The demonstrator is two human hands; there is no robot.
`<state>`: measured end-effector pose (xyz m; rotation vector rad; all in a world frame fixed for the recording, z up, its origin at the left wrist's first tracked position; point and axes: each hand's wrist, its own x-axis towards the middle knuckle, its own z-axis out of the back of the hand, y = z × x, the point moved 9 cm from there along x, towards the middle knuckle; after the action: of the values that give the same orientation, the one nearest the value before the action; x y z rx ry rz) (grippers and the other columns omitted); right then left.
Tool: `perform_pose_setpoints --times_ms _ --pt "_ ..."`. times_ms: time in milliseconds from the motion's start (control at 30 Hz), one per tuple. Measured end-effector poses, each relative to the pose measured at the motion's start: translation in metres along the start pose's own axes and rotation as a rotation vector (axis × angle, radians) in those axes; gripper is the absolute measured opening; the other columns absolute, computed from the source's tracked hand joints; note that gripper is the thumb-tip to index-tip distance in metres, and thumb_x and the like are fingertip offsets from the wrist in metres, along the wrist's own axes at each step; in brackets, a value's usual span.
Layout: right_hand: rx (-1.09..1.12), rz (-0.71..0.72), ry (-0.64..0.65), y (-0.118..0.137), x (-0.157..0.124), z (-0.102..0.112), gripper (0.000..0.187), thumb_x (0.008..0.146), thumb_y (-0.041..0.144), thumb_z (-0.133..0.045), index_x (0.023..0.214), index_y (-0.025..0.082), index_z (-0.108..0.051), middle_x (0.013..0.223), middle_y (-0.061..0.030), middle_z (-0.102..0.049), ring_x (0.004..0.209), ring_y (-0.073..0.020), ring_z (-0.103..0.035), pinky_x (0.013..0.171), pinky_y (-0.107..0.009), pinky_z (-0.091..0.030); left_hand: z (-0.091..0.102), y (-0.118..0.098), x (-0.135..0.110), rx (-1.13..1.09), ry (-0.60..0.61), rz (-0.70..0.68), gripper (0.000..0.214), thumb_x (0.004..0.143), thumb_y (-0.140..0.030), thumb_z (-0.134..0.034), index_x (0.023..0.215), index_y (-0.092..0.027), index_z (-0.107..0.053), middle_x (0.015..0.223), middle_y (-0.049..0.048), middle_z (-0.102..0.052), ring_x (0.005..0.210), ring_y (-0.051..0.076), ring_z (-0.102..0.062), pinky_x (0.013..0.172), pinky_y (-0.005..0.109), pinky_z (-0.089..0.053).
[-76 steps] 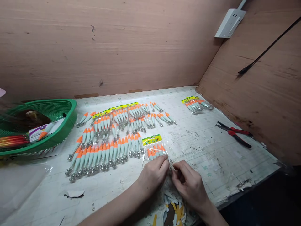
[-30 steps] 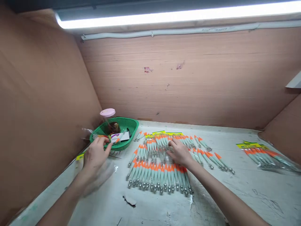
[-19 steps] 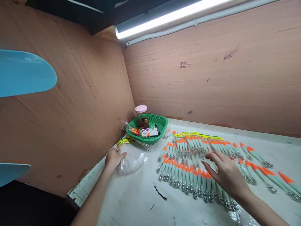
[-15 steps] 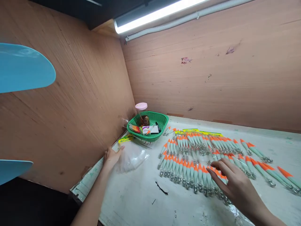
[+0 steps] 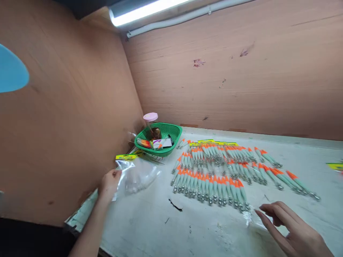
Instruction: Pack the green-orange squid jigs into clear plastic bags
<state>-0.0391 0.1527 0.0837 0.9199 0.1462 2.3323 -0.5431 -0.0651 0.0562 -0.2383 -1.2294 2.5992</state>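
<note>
A pale table (image 5: 139, 221) bears lures (image 5: 210, 184), clear bags (image 5: 140, 175), a green basket (image 5: 160, 152).

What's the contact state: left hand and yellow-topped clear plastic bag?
Touching. In the head view, the left hand pinches the left edge of the yellow-topped clear plastic bag.

Two hands (image 5: 109, 182) (image 5: 297, 230), one basket (image 5: 160, 152), one jar (image 5: 150, 117), dozens of lures (image 5: 210, 185) show.

Pink-lidded jar (image 5: 154, 130) in green basket (image 5: 158, 152), lit tube light (image 5: 150, 10) above.
</note>
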Motion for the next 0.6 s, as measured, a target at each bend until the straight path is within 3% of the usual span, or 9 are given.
perform_pose_setpoints --times_ms 67,133,200,233,300,400,500,600 --pt "-0.005 -0.04 0.015 -0.006 -0.004 0.007 0.022 0.089 0.043 -0.048 0.082 0.022 -0.054 0.072 -0.0021 -0.056 0.053 -0.0112 -0.054 0.048 -0.021 -0.046 0.007 -0.011 -0.012 -0.162 -0.009 0.041 0.013 0.088 -0.016 -0.053 0.1 -0.015 -0.057 0.096 0.0043 -0.064 0.084 0.015 -0.063 0.075 0.031 -0.053" --pt "0.01 -0.067 0.053 -0.011 -0.006 0.008 0.019 0.089 0.038 -0.048 0.084 0.022 -0.056 0.073 -0.0021 -0.057 0.053 -0.0112 -0.055 0.049 -0.021 -0.047 0.004 -0.029 -0.027 -0.331 0.025 0.062 0.017 0.084 -0.001 -0.05 0.09 -0.016 -0.055 0.082 -0.001 -0.065 0.075 0.01 -0.064 0.073 0.023 -0.054" --pt "0.049 -0.086 0.113 -0.015 -0.006 0.0 0.017 0.089 0.035 -0.047 0.091 0.022 -0.058 0.077 -0.0035 -0.059 0.057 -0.0125 -0.058 0.052 -0.023 -0.048 -0.01 -0.052 -0.048 -0.513 0.111 0.076 0.028 0.08 0.009 -0.044 0.081 -0.017 -0.055 0.073 -0.0043 -0.065 0.069 0.006 -0.064 0.071 0.016 -0.053" --pt "0.074 -0.096 0.152 -0.016 -0.006 -0.007 0.017 0.089 0.033 -0.047 0.096 0.022 -0.058 0.08 -0.0044 -0.06 0.06 -0.0133 -0.06 0.054 -0.024 -0.049 -0.022 -0.061 -0.06 -0.731 0.157 0.14 0.029 0.081 0.009 -0.043 0.077 -0.016 -0.057 0.069 -0.0043 -0.065 0.064 0.005 -0.064 0.067 0.012 -0.053" --pt "0.112 -0.112 0.217 -0.018 -0.005 -0.022 0.021 0.088 0.028 -0.046 0.105 0.021 -0.057 0.086 -0.0062 -0.061 0.066 -0.0151 -0.062 0.059 -0.026 -0.051 -0.056 -0.083 -0.09 -0.95 0.317 0.249 0.029 0.08 0.008 -0.045 0.079 -0.016 -0.062 0.065 -0.0036 -0.066 0.057 0.005 -0.063 0.059 0.011 -0.053" --pt "0.115 -0.132 0.253 -0.022 -0.001 -0.039 0.022 0.084 0.021 -0.046 0.104 0.02 -0.057 0.089 -0.0071 -0.06 0.073 -0.0174 -0.063 0.063 -0.029 -0.052 -0.111 -0.113 -0.137 -1.019 0.546 0.329 0.028 0.077 0.009 -0.049 0.084 -0.013 -0.064 0.062 -0.0016 -0.065 0.049 0.005 -0.061 0.051 0.011 -0.052" --pt "0.096 -0.146 0.248 -0.026 0.003 -0.047 0.013 0.082 0.019 -0.047 0.09 0.02 -0.057 0.086 -0.0067 -0.059 0.073 -0.018 -0.061 0.063 -0.03 -0.051 -0.162 -0.134 -0.177 -1.047 0.777 0.382 0.019 0.076 0.004 -0.057 0.084 -0.011 -0.063 0.069 0.0019 -0.068 0.054 0.008 -0.064 0.056 0.017 -0.056" --pt "0.099 -0.145 0.236 -0.028 0.003 -0.042 0.007 0.082 0.018 -0.047 0.081 0.02 -0.054 0.08 -0.0049 -0.057 0.066 -0.0164 -0.059 0.058 -0.028 -0.05 -0.196 -0.137 -0.201 -1.016 0.863 0.45 0.011 0.078 -0.001 -0.059 0.08 -0.011 -0.06 0.075 0.006 -0.07 0.067 0.014 -0.069 0.062 0.024 -0.059"
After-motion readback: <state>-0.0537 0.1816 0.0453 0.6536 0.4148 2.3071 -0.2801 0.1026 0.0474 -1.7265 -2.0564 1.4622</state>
